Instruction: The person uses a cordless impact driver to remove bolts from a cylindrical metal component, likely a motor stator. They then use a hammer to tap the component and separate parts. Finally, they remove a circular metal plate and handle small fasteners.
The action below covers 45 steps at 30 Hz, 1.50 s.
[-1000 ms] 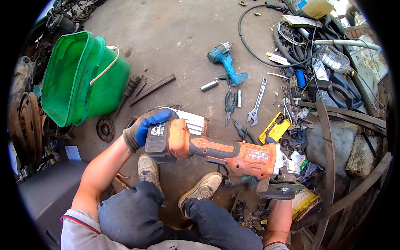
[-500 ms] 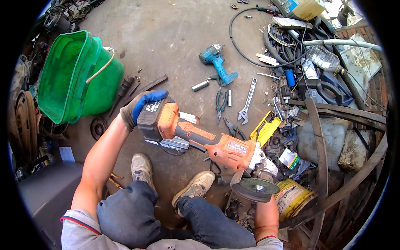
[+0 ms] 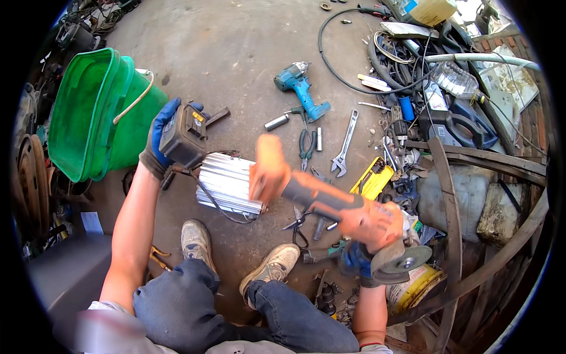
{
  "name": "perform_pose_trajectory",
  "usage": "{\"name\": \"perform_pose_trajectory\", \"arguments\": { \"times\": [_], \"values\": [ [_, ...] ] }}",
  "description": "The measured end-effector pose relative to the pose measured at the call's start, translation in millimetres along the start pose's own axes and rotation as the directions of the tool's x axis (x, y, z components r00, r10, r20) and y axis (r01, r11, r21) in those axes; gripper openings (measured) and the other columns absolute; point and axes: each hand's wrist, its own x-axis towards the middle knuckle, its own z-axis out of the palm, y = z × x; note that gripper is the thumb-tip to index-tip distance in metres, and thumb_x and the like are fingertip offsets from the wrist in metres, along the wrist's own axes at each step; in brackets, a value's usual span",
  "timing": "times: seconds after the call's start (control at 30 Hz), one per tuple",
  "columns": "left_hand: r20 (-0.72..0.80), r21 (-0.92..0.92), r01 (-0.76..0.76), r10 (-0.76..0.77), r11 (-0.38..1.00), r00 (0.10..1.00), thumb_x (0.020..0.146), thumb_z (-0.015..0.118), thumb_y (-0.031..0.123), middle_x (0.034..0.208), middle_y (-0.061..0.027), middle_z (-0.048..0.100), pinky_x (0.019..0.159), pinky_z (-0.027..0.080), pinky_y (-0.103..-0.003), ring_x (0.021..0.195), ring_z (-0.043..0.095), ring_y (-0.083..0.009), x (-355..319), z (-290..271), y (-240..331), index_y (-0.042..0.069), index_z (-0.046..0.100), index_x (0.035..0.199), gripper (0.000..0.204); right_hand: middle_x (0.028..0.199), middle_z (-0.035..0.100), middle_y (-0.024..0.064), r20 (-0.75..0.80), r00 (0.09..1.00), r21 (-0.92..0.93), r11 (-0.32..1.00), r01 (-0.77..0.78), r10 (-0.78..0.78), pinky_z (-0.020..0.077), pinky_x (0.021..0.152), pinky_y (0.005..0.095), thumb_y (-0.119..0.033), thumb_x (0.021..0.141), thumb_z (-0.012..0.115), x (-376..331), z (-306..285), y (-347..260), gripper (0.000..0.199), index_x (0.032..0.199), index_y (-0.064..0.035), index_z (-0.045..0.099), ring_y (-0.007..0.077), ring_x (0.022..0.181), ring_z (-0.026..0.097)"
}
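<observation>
My left hand (image 3: 158, 138), in a blue and grey glove, grips a black battery pack (image 3: 184, 135) held apart from the tool, near the green tub (image 3: 88, 112). My right hand (image 3: 357, 264), also gloved, holds an orange angle grinder (image 3: 330, 206) by its head end; the grinder is blurred, its empty battery end pointing up and left, its grey disc (image 3: 407, 259) at the lower right. A ribbed silver metal block (image 3: 227, 183) with a black cable lies on the ground between the two hands, in front of my shoes.
A blue cordless drill (image 3: 300, 88), pliers (image 3: 306, 144), a wrench (image 3: 344, 144) and sockets lie on the concrete ahead. Cables, hoses, a yellow case (image 3: 372, 177) and scrap metal crowd the right side. A yellow tin (image 3: 418, 286) sits by my right hand.
The battery pack has come off the grinder: my left hand has pulled it up and left, while my right hand has swung the grinder body to the right.
</observation>
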Motion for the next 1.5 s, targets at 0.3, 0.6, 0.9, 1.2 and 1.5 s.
{"name": "perform_pose_trajectory", "arguments": {
  "times": [0.3, 0.6, 0.9, 1.2, 1.5],
  "values": [
    [0.064, 0.622, -0.033, -0.009, 0.783, 0.998, 0.089, 0.075, 0.04, 0.117, -0.0092, 0.068, 0.097, 0.05, -0.033, 0.11, 0.062, -0.0167, -4.7, 34.3, -102.0, 0.001, 0.06, 0.13, 0.059, 0.077, 0.058, -0.0018, 0.239, 0.969, 0.516, 0.854, -0.074, -0.061, 0.0517, 0.067, 0.0319, -0.007, 0.092, 0.062, 239.8, -4.7, -74.2, 0.006, 0.088, -0.0072, 0.058, 0.0119, 0.066, 0.058],
    [0.091, 0.716, -0.153, 0.126, 0.682, 0.988, 0.085, 0.075, 0.05, 0.121, -0.0088, 0.066, 0.101, 0.047, -0.035, 0.114, 0.061, -0.0187, -11.6, 17.0, -123.5, 0.001, 0.063, 0.127, 0.065, 0.066, 0.058, -0.0023, -0.003, 0.993, 0.362, 0.926, 0.111, -0.118, 0.0512, 0.054, 0.0351, -0.018, 0.087, 0.065, 364.7, -15.4, -46.1, 0.012, 0.08, -0.0152, 0.056, 0.0192, 0.055, 0.059],
    [0.115, 0.748, -0.153, 0.1, 0.646, 0.988, 0.082, 0.076, 0.048, 0.125, -0.01, 0.064, 0.104, 0.045, -0.037, 0.116, 0.059, -0.02, -9.3, 21.1, -120.5, 0.001, 0.063, 0.127, 0.066, 0.096, 0.067, 0.0145, -0.284, 0.947, -0.412, 0.911, 0.019, -0.148, 0.0585, 0.074, 0.0422, -0.024, 0.093, 0.064, 377.2, -73.9, -74.1, 0.032, 0.116, -0.0026, 0.065, 0.0279, 0.083, 0.068],
    [0.094, 0.722, -0.124, 0.08, 0.681, 0.992, 0.081, 0.075, 0.047, 0.124, -0.0098, 0.064, 0.102, 0.046, -0.035, 0.113, 0.06, -0.0188, -10.8, 21.1, -117.5, 0.0, 0.063, 0.128, 0.068, 0.118, 0.071, 0.0205, 0.272, 0.933, -0.863, -0.489, 0.128, -0.235, 0.0488, 0.099, 0.0471, -0.045, 0.09, 0.067, 327.8, 109.0, 52.5, 0.049, 0.121, -0.0073, 0.069, 0.036, 0.114, 0.067],
    [0.168, 0.739, -0.204, 0.119, 0.642, 0.979, 0.085, 0.071, 0.047, 0.126, -0.0084, 0.065, 0.104, 0.046, -0.035, 0.116, 0.059, -0.0188, -7.5, 9.8, -118.7, 0.001, 0.062, 0.131, 0.065, 0.104, 0.075, 0.0179, 0.064, 0.993, -0.892, -0.452, 0.015, -0.095, 0.0553, 0.083, 0.0418, -0.032, 0.086, 0.073, 308.3, 175.3, 33.0, 0.033, 0.099, -0.0021, 0.072, 0.03, 0.1, 0.073]
  ]
}}
